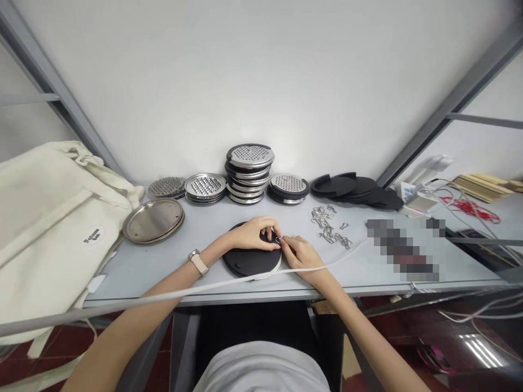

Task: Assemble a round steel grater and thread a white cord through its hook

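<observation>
From where I stand, a black disc [239, 260] lies on the worktop [141, 272], just in from the middle of its near edge. The left hand [255, 234] curls over the disc, fingers bent; I can't tell how firmly it grips. The right hand [301, 255] is narrow, its fingertips pinched at a small metal clip [278, 240] by the disc's right rim. More clips [327, 226] lie loose to the right. Toward the far edge stand a grater stack [250, 157] and black covers [347, 186].
</observation>
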Demonstrator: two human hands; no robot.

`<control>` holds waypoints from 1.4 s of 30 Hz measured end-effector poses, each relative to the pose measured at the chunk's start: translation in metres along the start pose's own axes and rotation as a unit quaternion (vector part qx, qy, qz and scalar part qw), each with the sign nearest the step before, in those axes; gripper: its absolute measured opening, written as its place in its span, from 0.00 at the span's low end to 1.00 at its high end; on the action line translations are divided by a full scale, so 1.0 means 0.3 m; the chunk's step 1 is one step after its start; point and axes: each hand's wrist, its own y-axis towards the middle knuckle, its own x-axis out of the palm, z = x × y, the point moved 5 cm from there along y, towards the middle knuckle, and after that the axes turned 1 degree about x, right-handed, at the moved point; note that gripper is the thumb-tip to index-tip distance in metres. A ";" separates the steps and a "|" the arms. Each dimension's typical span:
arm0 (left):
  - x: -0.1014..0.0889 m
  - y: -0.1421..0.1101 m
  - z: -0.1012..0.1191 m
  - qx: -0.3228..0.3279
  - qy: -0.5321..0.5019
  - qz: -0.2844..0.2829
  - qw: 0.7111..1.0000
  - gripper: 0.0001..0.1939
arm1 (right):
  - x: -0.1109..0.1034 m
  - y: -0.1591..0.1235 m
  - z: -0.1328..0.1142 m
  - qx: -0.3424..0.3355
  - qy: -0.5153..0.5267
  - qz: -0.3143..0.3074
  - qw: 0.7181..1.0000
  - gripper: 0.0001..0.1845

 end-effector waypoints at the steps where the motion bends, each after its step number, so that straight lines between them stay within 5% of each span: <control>1: 0.000 0.000 -0.002 0.001 0.001 -0.001 1.000 0.13 | 0.001 0.001 -0.001 0.001 -0.003 -0.001 1.000 0.17; 42: 0.005 0.004 -0.008 -0.032 -0.039 -0.028 0.998 0.12 | -0.009 -0.007 0.002 0.014 0.036 0.023 0.999 0.11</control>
